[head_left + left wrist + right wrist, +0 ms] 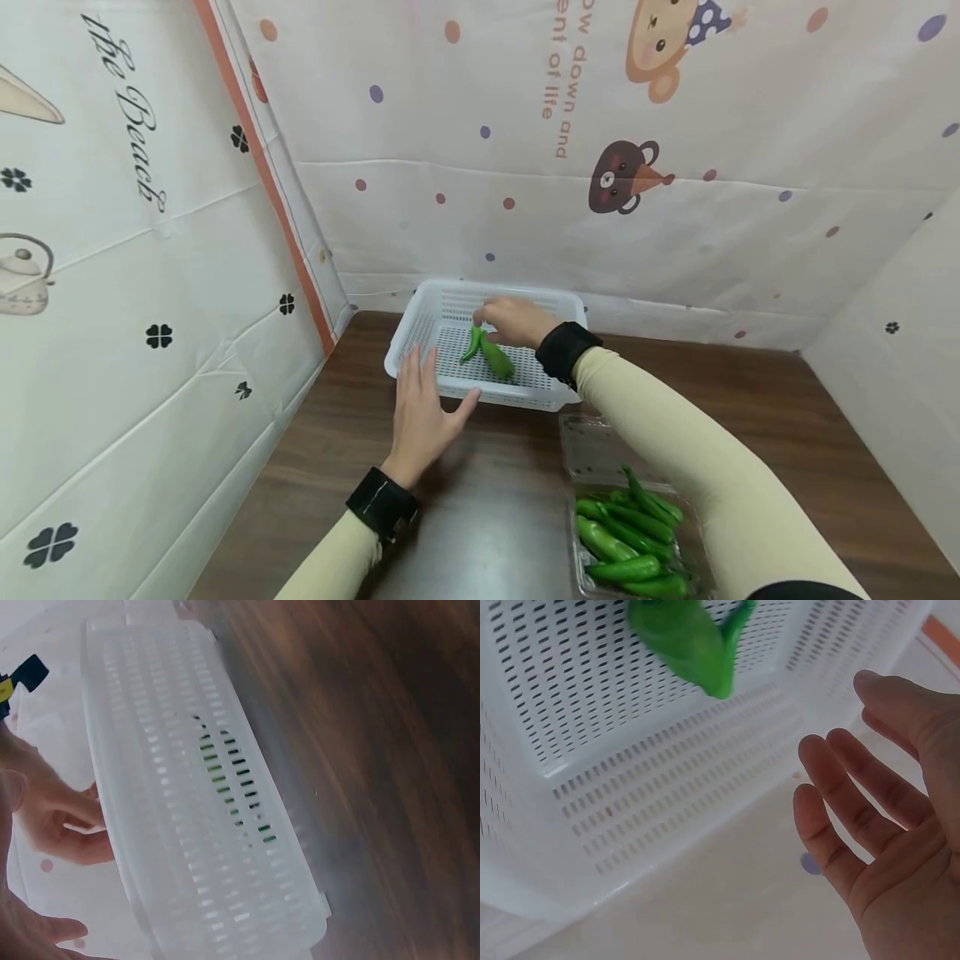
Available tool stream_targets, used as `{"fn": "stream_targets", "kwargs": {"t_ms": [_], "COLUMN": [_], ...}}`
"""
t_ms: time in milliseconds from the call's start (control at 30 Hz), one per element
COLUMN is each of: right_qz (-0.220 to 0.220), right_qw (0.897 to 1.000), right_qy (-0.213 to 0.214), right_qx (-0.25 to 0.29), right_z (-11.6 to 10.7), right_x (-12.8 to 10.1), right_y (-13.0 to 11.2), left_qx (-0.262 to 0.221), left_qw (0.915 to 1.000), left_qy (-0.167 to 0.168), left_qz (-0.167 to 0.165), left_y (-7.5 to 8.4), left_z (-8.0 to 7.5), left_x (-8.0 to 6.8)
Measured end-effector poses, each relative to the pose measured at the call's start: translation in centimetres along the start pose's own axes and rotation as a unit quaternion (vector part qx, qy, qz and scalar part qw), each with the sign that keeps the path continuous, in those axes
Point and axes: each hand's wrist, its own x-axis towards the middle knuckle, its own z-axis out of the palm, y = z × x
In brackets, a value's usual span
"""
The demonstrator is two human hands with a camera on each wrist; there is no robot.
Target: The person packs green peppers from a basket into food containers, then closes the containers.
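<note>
A white perforated plastic basket (465,388) holds a thin green pepper (473,344) and a thicker green pepper (497,358). Above the pepper tips, inside the basket's outline in the head view, is my right hand (517,320). The right wrist view shows this hand (900,847) with relaxed, spread fingers and nothing between them, apart from the green pepper (686,645). My left hand (422,417) is at the basket's front left side, fingers straight and thumb spread. Through the slots of the basket wall (172,795), green shows in the left wrist view.
A clear plastic box (576,550) with several green peppers stands at the front right, its lid (596,446) folded back toward the basket. The brown wooden table (330,467) meets printed sheets (450,225) at the back and both sides.
</note>
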Motion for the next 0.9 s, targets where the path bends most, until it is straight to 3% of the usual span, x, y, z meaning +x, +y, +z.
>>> {"fn": "stream_targets", "kwargs": {"t_ms": [167, 433, 900], "right_qz": [0.005, 0.031, 0.014], "right_qw": [1.0, 0.998, 0.996], "right_qy": [-0.019, -0.06, -0.087], "right_qx": [-0.022, -0.005, -0.022], "right_z": [1.9, 3.5, 5.9], "right_x": [1.2, 2.8, 5.0], "right_y": [0.8, 1.3, 1.7], "left_qx": [0.026, 0.051, 0.078], "left_qw": [0.9994, 0.9975, 0.9913], "left_qy": [-0.012, -0.028, -0.072], "left_qz": [-0.018, -0.041, -0.078], "left_y": [-0.9, -2.0, -3.1], "left_z": [-0.1, -0.5, -0.4], "left_x": [0.3, 0.7, 2.2]}}
